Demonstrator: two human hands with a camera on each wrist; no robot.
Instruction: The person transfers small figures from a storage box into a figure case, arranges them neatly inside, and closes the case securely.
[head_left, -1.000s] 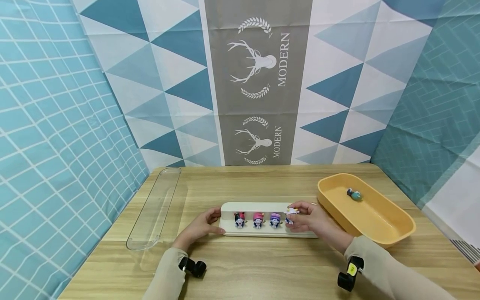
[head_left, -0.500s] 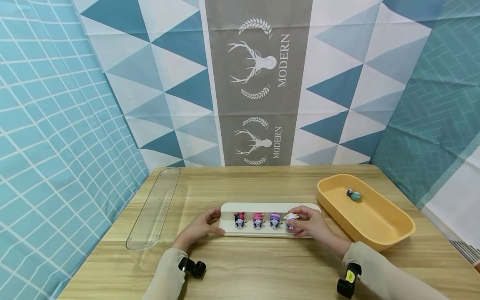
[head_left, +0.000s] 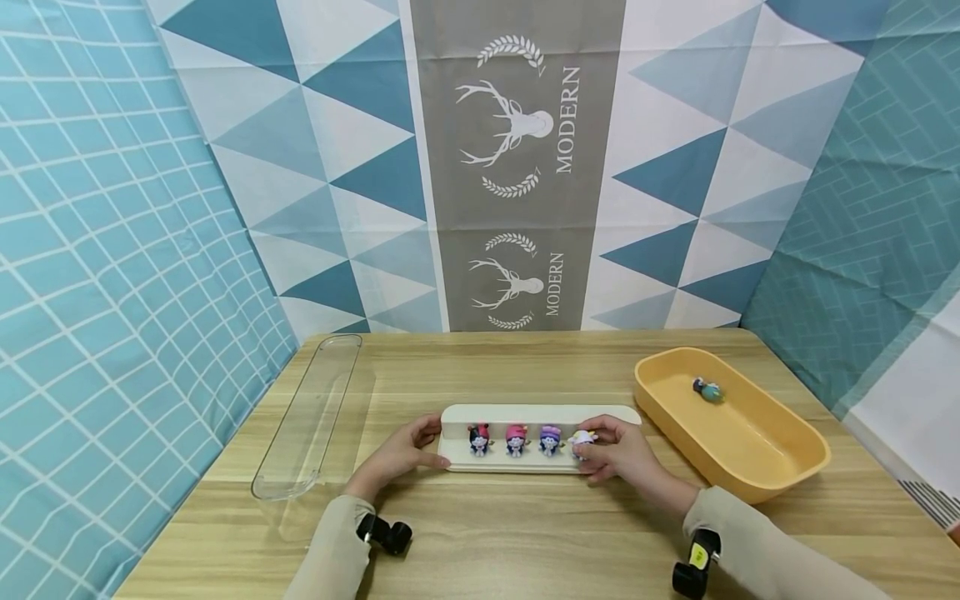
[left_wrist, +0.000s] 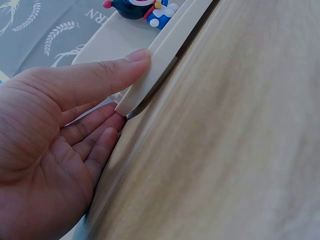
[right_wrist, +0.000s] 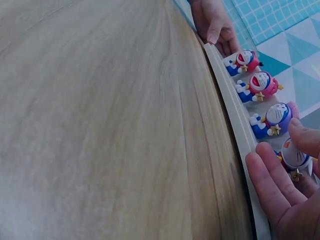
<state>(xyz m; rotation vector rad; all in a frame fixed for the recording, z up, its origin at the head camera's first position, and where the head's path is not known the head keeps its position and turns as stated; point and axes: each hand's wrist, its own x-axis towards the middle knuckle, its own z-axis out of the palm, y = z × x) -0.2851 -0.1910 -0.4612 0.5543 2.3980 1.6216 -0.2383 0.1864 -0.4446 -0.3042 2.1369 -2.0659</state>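
Note:
My left hand [head_left: 397,450] holds the left end of a cream display stand [head_left: 525,412], its thumb on the front edge in the left wrist view. A row of small Doraemon-like figurines sits on the stand. From left to right, a black-and-red-hatted figurine [head_left: 480,440], a pink-hatted figurine [head_left: 517,441] and a purple-hatted figurine [head_left: 551,441] stand apart from each other. At the right of the row, my right hand [head_left: 630,457] pinches a white-hatted figurine [right_wrist: 294,153], which is partly hidden by the fingers. Its base appears down at the stand's step.
To the right stands a yellow-orange tray [head_left: 738,433] with a teal-and-dark figurine [head_left: 708,389] lying in it. A long clear plastic cover [head_left: 309,425] rests on the wooden table [head_left: 480,533] at the left. Patterned cloth [head_left: 517,167] hangs behind the table.
My right hand has come down and slightly towards me with the white-hatted figurine, which now sits level with the others. My left hand has stayed on the stand's end.

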